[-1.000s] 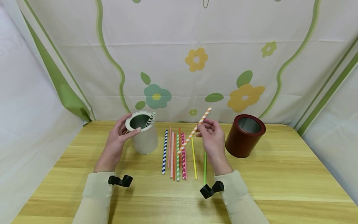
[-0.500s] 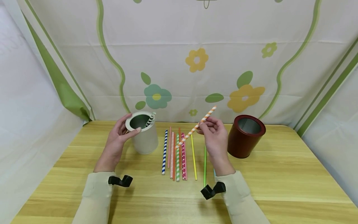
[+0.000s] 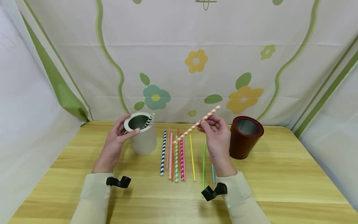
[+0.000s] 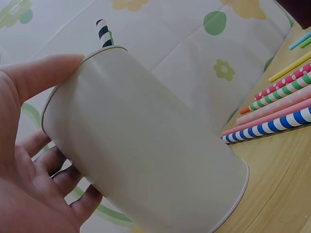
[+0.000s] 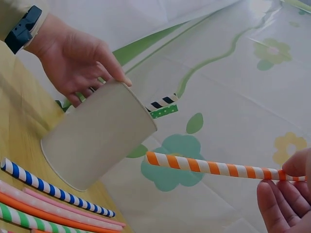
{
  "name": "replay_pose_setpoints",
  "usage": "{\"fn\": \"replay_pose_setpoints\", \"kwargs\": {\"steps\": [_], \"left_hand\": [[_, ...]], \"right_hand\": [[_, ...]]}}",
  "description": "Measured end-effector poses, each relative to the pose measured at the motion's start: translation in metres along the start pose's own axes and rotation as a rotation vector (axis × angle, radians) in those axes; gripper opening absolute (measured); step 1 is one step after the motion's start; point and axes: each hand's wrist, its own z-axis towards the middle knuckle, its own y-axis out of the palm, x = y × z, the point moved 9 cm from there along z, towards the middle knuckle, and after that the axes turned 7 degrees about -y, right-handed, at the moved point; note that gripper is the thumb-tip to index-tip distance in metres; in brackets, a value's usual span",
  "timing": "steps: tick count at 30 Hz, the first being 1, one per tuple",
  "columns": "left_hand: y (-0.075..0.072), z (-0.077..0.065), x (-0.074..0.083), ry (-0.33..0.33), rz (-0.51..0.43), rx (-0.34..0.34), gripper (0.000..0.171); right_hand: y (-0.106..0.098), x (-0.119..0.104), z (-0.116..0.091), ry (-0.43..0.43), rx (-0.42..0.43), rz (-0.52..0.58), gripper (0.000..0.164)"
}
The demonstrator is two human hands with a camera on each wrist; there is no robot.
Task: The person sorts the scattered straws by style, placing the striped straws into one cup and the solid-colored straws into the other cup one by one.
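Observation:
A white can [image 3: 145, 142] stands at the left, gripped by my left hand [image 3: 115, 141], its thumb on the rim and the fingers round the far side. Two straws lean out of the can in the right wrist view: one black-and-white striped straw [image 5: 163, 102] and one green dotted straw [image 5: 164, 112]. My right hand [image 3: 218, 138] pinches an orange-and-white striped straw [image 5: 194, 165] between thumb and fingertips. That straw slants above the table, its lower end pointing left toward the can and overlapping the loose straws in the head view.
Between the hands several loose straws lie roughly side by side, among them a blue-striped straw [image 3: 163, 154], a green-striped straw [image 3: 176, 165], a yellow straw [image 3: 192, 158] and a lime green straw [image 3: 203, 165]. A light blue straw [image 3: 213, 174] lies by the right wrist. A dark red can [image 3: 241, 144] stands at right.
My right hand has moved slightly right, and the orange-striped straw has tilted flatter, its lower end shifting left and up. More of the light blue straw shows. The left hand stays on the can.

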Motion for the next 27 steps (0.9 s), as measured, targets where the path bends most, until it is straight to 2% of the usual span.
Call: {"fn": "replay_pose_setpoints", "kwargs": {"steps": [13, 19, 27], "left_hand": [[0.001, -0.001, 0.002, 0.012, -0.001, -0.001, 0.082], [0.0, -0.001, 0.002, 0.012, -0.003, 0.001, 0.081], [-0.001, 0.001, 0.002, 0.015, -0.014, 0.005, 0.082]], "right_hand": [[0.016, -0.043, 0.014, -0.131, -0.04, 0.012, 0.022], [0.029, -0.048, 0.017, -0.148, -0.045, 0.033, 0.024], [0.06, -0.045, 0.015, -0.151, -0.07, 0.032, 0.024]]}}
